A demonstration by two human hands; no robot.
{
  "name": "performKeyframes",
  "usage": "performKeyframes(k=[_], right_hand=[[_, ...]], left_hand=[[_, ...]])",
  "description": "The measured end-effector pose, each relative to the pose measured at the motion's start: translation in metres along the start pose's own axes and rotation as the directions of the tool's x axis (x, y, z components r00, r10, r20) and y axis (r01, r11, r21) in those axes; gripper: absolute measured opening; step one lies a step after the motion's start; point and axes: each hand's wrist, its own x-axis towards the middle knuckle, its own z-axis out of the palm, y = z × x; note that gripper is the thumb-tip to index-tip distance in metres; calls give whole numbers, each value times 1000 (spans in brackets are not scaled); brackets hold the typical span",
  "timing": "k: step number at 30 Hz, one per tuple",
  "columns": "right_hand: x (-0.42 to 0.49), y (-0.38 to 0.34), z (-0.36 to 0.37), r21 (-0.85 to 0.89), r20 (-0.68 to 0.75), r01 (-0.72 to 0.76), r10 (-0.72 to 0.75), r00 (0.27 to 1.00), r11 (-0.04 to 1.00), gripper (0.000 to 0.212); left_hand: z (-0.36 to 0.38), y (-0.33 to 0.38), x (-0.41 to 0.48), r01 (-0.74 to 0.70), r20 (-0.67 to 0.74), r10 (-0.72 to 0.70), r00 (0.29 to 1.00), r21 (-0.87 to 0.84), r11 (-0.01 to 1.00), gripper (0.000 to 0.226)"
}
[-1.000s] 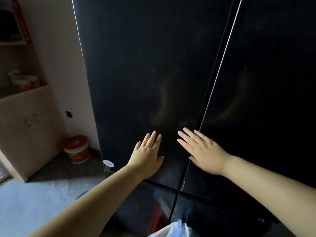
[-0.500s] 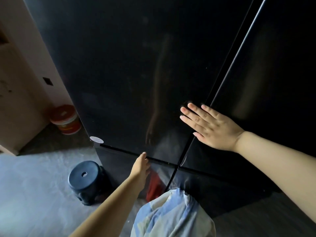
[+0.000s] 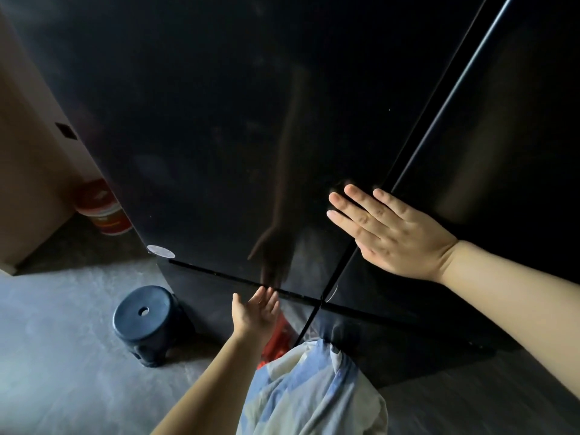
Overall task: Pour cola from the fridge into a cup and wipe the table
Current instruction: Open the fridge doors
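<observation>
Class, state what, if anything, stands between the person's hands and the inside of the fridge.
The shut left door and right door do. The right hand lies flat across their seam; the left hand reaches, palm up, to the gap under the left door. Nothing else visible intervenes.

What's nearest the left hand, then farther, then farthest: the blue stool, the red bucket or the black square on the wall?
1. blue stool, on the floor left of the left hand.
2. red bucket, farther back-left, beside the fridge.
3. black square, higher up the wall.
</observation>
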Motion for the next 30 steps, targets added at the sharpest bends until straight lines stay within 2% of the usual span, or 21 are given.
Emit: performKeyframes(k=[5,13,23,27,30], right_hand=[[0,1,-1,-5,1,0,0,1000,1000,61],[-1,-2,-1,7,-4,0,0,1000,1000,59],[-1,-4,4,53,-24,-14,15,1000,999,59],[1,-13,1,95,-13,-95,96,995,991,57],[3,-25,-5,130,47,-160,155,987,978,58]], left_hand=[[9,-7,-1,-42,29,45,999,-87,995,74],[20,-18,4,-90,43,95,995,-113,989,75],[12,-14,23,-10,55,16,998,-116,993,73],[11,-6,20,33,70,-25,997,-117,993,73],[13,-3,16,46,58,-39,998,-118,992,72]])
